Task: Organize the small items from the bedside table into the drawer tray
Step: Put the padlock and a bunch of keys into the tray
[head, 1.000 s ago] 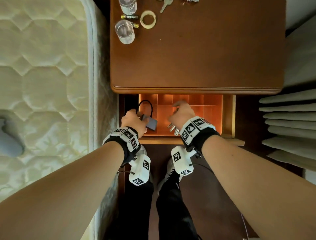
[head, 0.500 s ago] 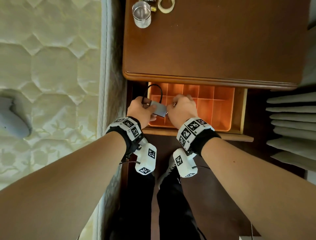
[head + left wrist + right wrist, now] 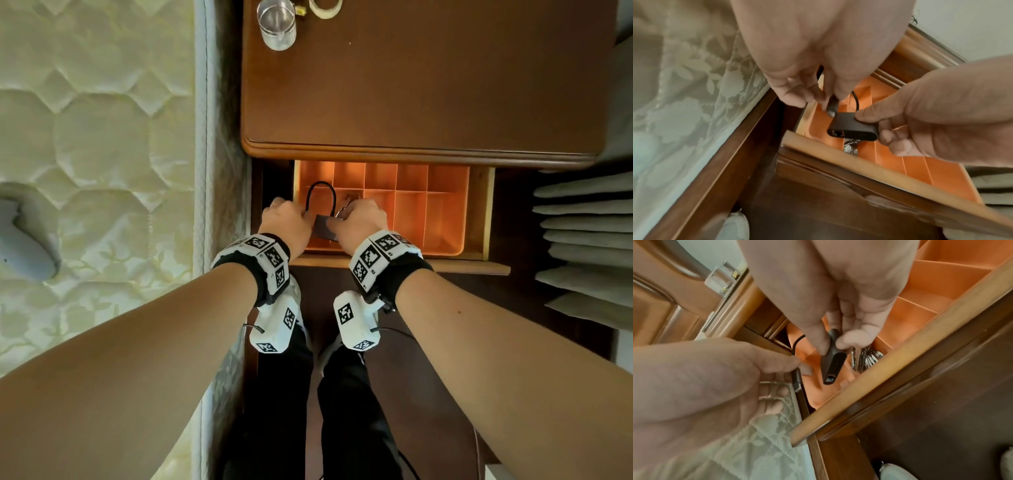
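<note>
A dark grey adapter (image 3: 322, 230) with a black cable loop (image 3: 320, 185) hangs just above the left compartments of the orange drawer tray (image 3: 445, 205). My left hand (image 3: 286, 222) pinches the cable's plug end (image 3: 831, 107). My right hand (image 3: 359, 221) pinches the adapter body (image 3: 833, 361) between thumb and fingers. A bunch of keys (image 3: 865, 358) lies in a tray compartment under the adapter, near the drawer's front. A roll of tape (image 3: 325, 8) lies on the bedside table (image 3: 428, 85) at the far edge.
A clear glass (image 3: 276, 27) stands at the table's far left corner. The mattress (image 3: 96, 137) presses close against the drawer's left side. Folded grey curtain pleats (image 3: 589, 233) hang to the right. The drawer front (image 3: 445, 265) juts toward my legs.
My right hand has let go of the keys, which now lie in the tray, and has moved left to pinch the adapter. The left hand still holds the cable end.
</note>
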### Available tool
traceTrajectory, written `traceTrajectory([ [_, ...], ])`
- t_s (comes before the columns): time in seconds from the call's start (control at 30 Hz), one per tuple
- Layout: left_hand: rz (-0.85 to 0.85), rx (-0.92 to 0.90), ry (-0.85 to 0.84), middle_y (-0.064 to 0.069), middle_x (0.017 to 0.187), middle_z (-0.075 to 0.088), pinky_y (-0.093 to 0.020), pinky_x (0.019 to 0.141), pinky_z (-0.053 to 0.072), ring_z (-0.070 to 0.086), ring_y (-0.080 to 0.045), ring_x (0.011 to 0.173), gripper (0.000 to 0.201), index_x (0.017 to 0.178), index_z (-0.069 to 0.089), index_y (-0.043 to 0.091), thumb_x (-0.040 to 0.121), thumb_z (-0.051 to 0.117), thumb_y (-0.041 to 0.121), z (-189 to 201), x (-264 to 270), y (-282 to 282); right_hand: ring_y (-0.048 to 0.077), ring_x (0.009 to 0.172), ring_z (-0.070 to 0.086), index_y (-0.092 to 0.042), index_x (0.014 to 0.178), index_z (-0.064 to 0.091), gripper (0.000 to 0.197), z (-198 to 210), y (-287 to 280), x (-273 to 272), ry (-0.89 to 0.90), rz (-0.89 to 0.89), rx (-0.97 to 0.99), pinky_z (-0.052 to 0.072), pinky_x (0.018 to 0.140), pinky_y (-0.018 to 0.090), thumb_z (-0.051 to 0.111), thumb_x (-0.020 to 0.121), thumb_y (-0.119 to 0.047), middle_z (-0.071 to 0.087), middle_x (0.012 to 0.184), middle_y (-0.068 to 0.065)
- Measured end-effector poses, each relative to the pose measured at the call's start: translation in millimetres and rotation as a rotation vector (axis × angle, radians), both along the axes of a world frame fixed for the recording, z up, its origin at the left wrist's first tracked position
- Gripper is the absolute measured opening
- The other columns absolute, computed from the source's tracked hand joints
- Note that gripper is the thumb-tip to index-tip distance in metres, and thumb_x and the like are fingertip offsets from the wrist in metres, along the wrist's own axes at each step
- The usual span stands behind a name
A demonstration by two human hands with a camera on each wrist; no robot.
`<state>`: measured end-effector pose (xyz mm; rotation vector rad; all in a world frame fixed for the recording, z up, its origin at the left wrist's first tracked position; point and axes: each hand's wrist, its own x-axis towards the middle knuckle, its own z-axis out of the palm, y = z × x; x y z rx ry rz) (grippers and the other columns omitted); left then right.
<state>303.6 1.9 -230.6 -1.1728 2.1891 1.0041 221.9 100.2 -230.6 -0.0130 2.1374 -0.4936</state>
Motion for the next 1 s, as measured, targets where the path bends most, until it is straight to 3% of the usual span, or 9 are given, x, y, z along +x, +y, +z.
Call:
traceTrajectory([
  [0.1, -0.059, 0.009, -0.067, -0.016, 0.089, 0.066, -0.034, 0.065, 0.05, 0.066, -0.031, 0.081, 0.029, 0.085, 0.068, 0.004, 0.095, 0.058, 0.03, -5, -1, -6, 0.031, 0.102, 0.065, -0.008, 0.124, 0.06, 0.048, -4, 0, 0, 0.029, 0.028, 0.027, 0.057, 0.087, 0.038, 0.072, 0.085, -0.034, 0.061, 0.122, 0.014],
  [0.2, -0.09, -0.058, -0.107, -0.012, 0.09, 0.065, -0.041, 0.074, 0.059, 0.067, -0.03, 0.084, 0.025, 0.092, 0.069, 0.008, 0.087, 0.07, 0.032, -8, -5, -7, 0.031, 0.101, 0.066, -0.008, 0.121, 0.061, 0.046, -8, -2, -4, 0.032, 0.077, 0.034, 0.058, 0.087, 0.039, 0.074, 0.083, -0.032, 0.063, 0.119, 0.013],
  [0.33, -0.238, -0.169, -0.149, -0.014, 0.101, 0.064, -0.043, 0.08, 0.056, 0.066, -0.036, 0.095, 0.031, 0.104, 0.065, 0.007, 0.086, 0.072, 0.032, -9, -7, -1, 0.031, 0.095, 0.07, -0.008, 0.111, 0.062, 0.037, -8, -9, -6, 0.028, 0.139, 0.034, 0.061, 0.082, 0.04, 0.077, 0.082, -0.027, 0.069, 0.11, 0.013],
  [0.47, -0.45, -0.267, -0.166, -0.014, 0.105, 0.064, -0.041, 0.072, 0.047, 0.066, -0.038, 0.096, 0.025, 0.108, 0.062, 0.009, 0.091, 0.065, 0.027, -12, -9, 0, 0.032, 0.106, 0.067, -0.008, 0.122, 0.057, 0.044, -11, -18, -3, 0.034, 0.207, 0.046, 0.059, 0.086, 0.039, 0.075, 0.084, -0.022, 0.062, 0.122, 0.013],
  [0.57, -0.392, -0.23, -0.146, -0.013, 0.103, 0.064, -0.041, 0.075, 0.049, 0.065, -0.038, 0.096, 0.025, 0.107, 0.063, 0.012, 0.09, 0.06, 0.031, -8, -7, -6, 0.032, 0.111, 0.064, -0.01, 0.125, 0.057, 0.043, -12, -22, 0, 0.08, 0.269, 0.076, 0.056, 0.085, 0.037, 0.074, 0.087, -0.021, 0.059, 0.127, 0.013],
  [0.73, -0.171, -0.17, 0.054, -0.004, 0.11, 0.06, -0.045, 0.082, 0.052, 0.062, -0.033, 0.099, 0.024, 0.106, 0.057, 0.02, 0.086, 0.064, 0.033, -7, -3, -24, 0.034, 0.117, 0.061, -0.007, 0.13, 0.056, 0.051, -15, -23, -1, -0.017, 0.339, 0.094, 0.053, 0.095, 0.04, 0.075, 0.087, -0.028, 0.053, 0.133, 0.016],
  [0.9, 0.033, -0.107, 0.093, -0.007, 0.126, 0.05, -0.042, 0.088, 0.047, 0.058, -0.031, 0.109, 0.051, 0.123, 0.044, 0.018, 0.084, 0.072, 0.034, -24, -9, -24, 0.034, 0.121, 0.055, -0.008, 0.134, 0.051, 0.052, -18, -18, -1, 0.066, 0.515, 0.111, 0.048, 0.098, 0.04, 0.068, 0.092, -0.032, 0.051, 0.135, 0.015],
  [1.0, 0.098, -0.094, 0.069, -0.011, 0.129, 0.05, -0.038, 0.085, 0.044, 0.058, -0.032, 0.11, 0.059, 0.127, 0.04, 0.015, 0.084, 0.071, 0.041, -34, -16, -21, 0.034, 0.118, 0.058, -0.011, 0.132, 0.054, 0.046, -17, -18, -2, 0.12, 0.634, 0.102, 0.049, 0.094, 0.041, 0.065, 0.093, -0.033, 0.055, 0.132, 0.013],
])
